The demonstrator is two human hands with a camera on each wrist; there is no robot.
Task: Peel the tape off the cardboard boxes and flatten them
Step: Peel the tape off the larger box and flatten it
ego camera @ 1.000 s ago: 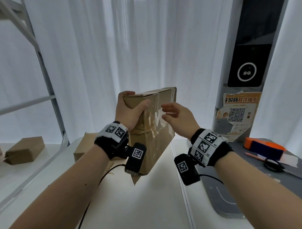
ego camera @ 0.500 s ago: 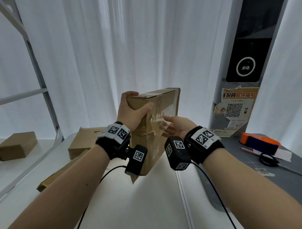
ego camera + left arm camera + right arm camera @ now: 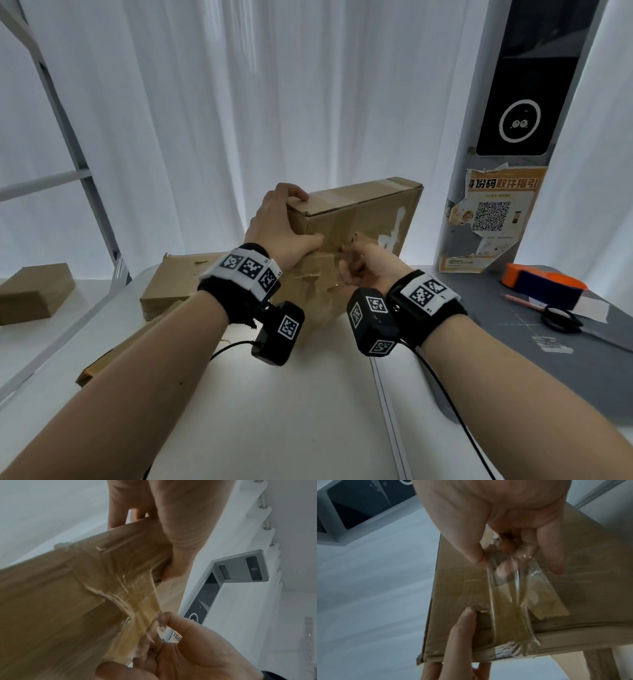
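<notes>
A flat brown cardboard box (image 3: 363, 226) is held up on edge above the white table. My left hand (image 3: 281, 229) grips its upper left corner, thumb on the front face and fingers over the top edge. My right hand (image 3: 359, 270) pinches a strip of clear tape (image 3: 137, 608) that is stretched away from the box's front face. In the right wrist view the tape (image 3: 505, 588) runs from my curled fingers down to the box edge, where the left thumb (image 3: 464, 626) presses. The lower part of the box is hidden behind my wrists.
Flattened cardboard (image 3: 171, 284) lies on the white table (image 3: 291, 411) behind my left wrist, and another small box (image 3: 34, 291) sits on the shelf at far left. On the grey mat (image 3: 548, 342) at right lie scissors (image 3: 561, 320), an orange-and-blue tool (image 3: 541, 284) and a pencil.
My right hand went from open beside the box to pinching the tape and pulling it towards me. The box has tilted so its broad front face shows more.
</notes>
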